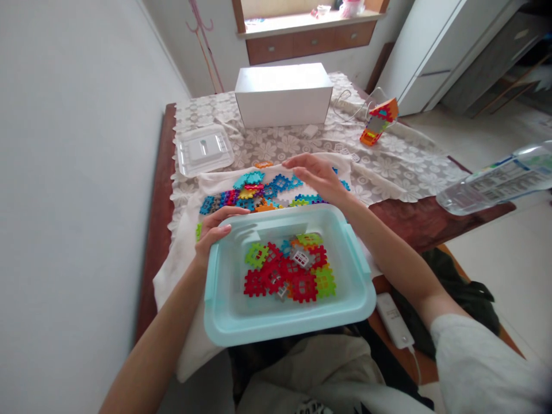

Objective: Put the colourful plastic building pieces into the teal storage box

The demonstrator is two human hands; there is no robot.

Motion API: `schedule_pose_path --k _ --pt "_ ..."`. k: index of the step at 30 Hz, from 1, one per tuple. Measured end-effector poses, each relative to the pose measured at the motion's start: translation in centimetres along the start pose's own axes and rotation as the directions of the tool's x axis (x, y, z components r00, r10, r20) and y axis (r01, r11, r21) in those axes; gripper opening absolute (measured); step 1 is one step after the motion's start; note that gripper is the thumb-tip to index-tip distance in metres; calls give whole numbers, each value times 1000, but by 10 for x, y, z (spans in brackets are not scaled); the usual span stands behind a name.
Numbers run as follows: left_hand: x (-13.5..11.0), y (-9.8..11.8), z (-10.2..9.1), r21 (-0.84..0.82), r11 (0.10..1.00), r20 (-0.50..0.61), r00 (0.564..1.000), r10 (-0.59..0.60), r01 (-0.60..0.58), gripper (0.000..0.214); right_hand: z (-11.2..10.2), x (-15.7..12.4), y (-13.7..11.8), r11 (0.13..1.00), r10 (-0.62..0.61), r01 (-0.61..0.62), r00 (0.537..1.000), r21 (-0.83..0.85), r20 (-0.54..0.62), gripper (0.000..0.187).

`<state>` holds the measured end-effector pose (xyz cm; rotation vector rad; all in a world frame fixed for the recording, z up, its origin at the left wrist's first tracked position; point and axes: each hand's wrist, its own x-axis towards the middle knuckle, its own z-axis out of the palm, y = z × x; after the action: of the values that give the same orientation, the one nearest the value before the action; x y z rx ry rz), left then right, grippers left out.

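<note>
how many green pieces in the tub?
3 visible: left green piece, far green piece, near-right green piece. Others may be hidden under the red pieces.

Soft, fairly bright light is strongest at the far sill (pixel 297 22), which washes out, and glares off the white box's top (pixel 284 75). The left wall (pixel 86 144) falls into grey shade; the blue tub (pixel 267 334) shows gentle shading. Wide-angle distortion stretches the right-edge bottle (pixel 495 178); fine detail is smeary.
</note>
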<state>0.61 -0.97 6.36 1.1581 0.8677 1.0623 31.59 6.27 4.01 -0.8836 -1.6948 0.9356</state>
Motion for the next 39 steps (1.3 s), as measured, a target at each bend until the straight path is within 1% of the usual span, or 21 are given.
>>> schedule_pose_path --k 1,2,3,4,5,6,7,9,11,16,18,20,22,23,26,28,32,34,36,39 --pt "0 0 0 2 1000 3 1000 -6 6 41 -1 1 10 974 17 -25 999 -226 -36 59" --pt "0 0 0 7 1000 5 1000 -13 13 41 -2 1 21 903 46 -57 998 -425 -36 67" --pt "0 0 0 12 1000 5 1000 -21 21 40 -2 1 30 815 100 -94 995 -572 -21 76" --pt "0 1 0 16 1000 5 1000 -25 25 40 -1 0 38 739 163 -119 987 -663 5 81" --pt "0 1 0 18 999 3 1000 -28 28 41 -1 -1 45 680 219 -127 975 -722 35 80" --pt "0 1 0 20 999 1 1000 -27 27 41 0 -2 49 644 254 -119 965 -756 64 76" --pt "0 1 0 23 999 -1 1000 -24 24 41 1 -3 50 627 264 -96 960 -773 95 68" --pt "0 2 1 28 1000 -1 1000 -13 13 39 2 -3 49 621 236 -39 962 -783 140 51" --pt "0 3 2 31 1000 -3 1000 -4 4 37 2 -2 44 634 192 -7 970 -773 149 36" --pt "-2 5 4 52 999 -1 1000 0 0 36 4 0 39 703 109 -6 989 -711 100 13" --pt "-2 4 3 66 998 -1 1000 18 -18 34 5 -1 41 734 94 -7 991 -679 92 16" --pt "-2 4 3 69 997 -1 1000 24 -24 34 6 -2 44 764 70 13 992 -645 103 31" --pt "-1 4 2 58 998 3 1000 9 -10 35 6 -4 45 790 29 77 986 -608 162 49" --pt "-1 4 2 53 999 6 1000 2 -2 36 6 -5 46 800 5 119 979 -588 204 55" --pt "-1 4 1 51 999 13 1000 -5 4 37 3 -7 44 812 -40 196 959 -549 282 63" --pt "-1 3 1 58 998 17 1000 -3 2 37 1 -7 42 808 -35 208 951 -550 308 61" --pt "-1 1 -1 45 999 20 1000 12 -13 40 1 -3 42 771 10 227 930 -596 367 35" --pt "-1 1 -1 44 999 17 1000 7 -7 40 2 -2 43 758 32 215 930 -615 365 29" --pt "-1 1 -1 50 999 14 1000 0 -1 39 3 -2 42 754 45 190 940 -628 337 30" --pt "-1 2 0 58 998 9 1000 -2 1 39 4 -5 38 762 18 197 946 -617 324 47"
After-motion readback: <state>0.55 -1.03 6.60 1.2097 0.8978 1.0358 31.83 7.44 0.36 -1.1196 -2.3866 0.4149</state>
